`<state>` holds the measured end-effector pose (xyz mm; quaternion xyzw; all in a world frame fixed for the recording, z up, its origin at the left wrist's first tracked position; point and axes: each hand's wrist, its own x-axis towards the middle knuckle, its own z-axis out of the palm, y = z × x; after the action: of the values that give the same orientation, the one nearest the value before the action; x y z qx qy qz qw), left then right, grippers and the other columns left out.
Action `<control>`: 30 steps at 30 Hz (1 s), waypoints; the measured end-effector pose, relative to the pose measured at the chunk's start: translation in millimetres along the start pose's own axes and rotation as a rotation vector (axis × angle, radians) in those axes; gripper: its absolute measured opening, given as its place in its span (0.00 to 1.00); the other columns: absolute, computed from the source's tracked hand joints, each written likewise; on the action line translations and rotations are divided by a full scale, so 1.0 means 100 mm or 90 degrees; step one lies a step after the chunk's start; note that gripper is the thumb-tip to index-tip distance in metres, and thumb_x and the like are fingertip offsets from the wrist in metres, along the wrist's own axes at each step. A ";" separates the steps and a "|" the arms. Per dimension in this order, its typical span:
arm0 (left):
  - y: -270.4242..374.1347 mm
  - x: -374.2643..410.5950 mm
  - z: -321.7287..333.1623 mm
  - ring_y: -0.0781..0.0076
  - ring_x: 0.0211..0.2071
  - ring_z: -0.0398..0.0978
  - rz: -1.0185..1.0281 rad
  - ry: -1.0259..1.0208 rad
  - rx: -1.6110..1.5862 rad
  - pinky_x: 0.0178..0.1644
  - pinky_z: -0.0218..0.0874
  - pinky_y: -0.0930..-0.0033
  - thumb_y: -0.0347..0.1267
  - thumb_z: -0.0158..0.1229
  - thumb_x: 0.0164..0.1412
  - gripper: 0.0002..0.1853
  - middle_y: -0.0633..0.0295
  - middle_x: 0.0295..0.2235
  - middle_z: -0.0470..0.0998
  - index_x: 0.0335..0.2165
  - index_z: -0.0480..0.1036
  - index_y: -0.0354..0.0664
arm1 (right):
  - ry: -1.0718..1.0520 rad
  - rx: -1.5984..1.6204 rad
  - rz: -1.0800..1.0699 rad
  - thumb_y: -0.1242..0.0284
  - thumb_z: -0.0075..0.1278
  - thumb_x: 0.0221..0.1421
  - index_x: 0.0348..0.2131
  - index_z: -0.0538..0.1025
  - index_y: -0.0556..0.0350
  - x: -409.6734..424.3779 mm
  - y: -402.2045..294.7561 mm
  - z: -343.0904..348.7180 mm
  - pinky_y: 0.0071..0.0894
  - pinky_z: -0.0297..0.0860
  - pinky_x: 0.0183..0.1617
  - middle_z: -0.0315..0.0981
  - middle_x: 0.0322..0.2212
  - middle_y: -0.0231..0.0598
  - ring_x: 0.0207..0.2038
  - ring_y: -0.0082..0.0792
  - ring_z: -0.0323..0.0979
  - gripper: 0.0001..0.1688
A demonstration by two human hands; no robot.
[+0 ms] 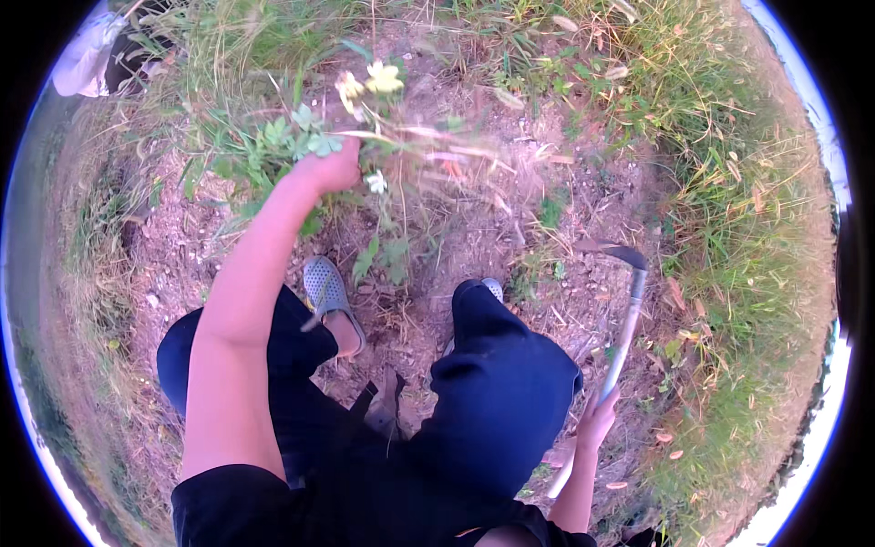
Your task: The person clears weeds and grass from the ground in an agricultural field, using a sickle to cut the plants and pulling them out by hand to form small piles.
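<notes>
My left hand (336, 167) is stretched out ahead, closed around the stems of an uprooted-looking plant bunch (301, 140) with lobed green leaves and pale flowers. Dry stalks (451, 140) from the bunch trail off to the right, blurred. Whether its roots are free of the soil I cannot tell. Down at the right, my right hand (596, 418) grips the pale handle of a sickle (625, 328). Its dark curved blade (618, 253) is at the far end, pointing left above bare soil. The blade is apart from the plants in my left hand.
Between my legs, pale perforated clogs (327, 287) stand on dry soil (437, 273) strewn with straw. Leafy weeds (393, 256) grow just ahead of the feet. Tall grass (731, 225) lines the right side. A whitish cloth-like thing (85, 58) shows at the upper left.
</notes>
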<state>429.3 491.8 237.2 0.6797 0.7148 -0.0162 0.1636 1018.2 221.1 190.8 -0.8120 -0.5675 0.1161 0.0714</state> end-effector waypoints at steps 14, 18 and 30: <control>-2.04 -3.34 -3.15 0.53 0.46 0.69 -0.375 0.757 0.142 0.53 0.60 0.54 0.37 0.55 0.56 0.26 0.44 0.44 0.67 0.47 0.59 0.32 | 0.215 0.260 -0.127 0.62 0.38 0.65 0.59 0.52 0.61 0.84 -1.46 -0.55 0.41 0.72 0.31 0.70 0.38 0.58 0.34 0.39 0.74 0.31; -2.40 -5.36 -3.33 0.53 0.44 0.71 -0.613 0.754 0.368 0.51 0.62 0.54 0.39 0.56 0.55 0.24 0.45 0.42 0.69 0.45 0.62 0.32 | 0.117 0.327 -0.091 0.57 0.38 0.65 0.59 0.56 0.58 0.80 -1.84 -0.48 0.27 0.64 0.21 0.65 0.30 0.43 0.23 0.26 0.65 0.32; -1.91 -9.51 -1.89 0.55 0.37 0.76 -1.351 0.322 0.605 0.44 0.66 0.53 0.44 0.60 0.52 0.23 0.49 0.36 0.75 0.37 0.72 0.33 | 0.059 0.472 -0.307 0.54 0.45 0.62 0.51 0.64 0.64 1.96 -2.93 -0.74 0.23 0.56 0.17 0.61 0.19 0.31 0.16 0.20 0.56 0.32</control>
<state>223.8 -395.3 620.7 -0.2751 0.8549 -0.2721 -0.3457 837.2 507.4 313.6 -0.5803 -0.6569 0.2553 0.4081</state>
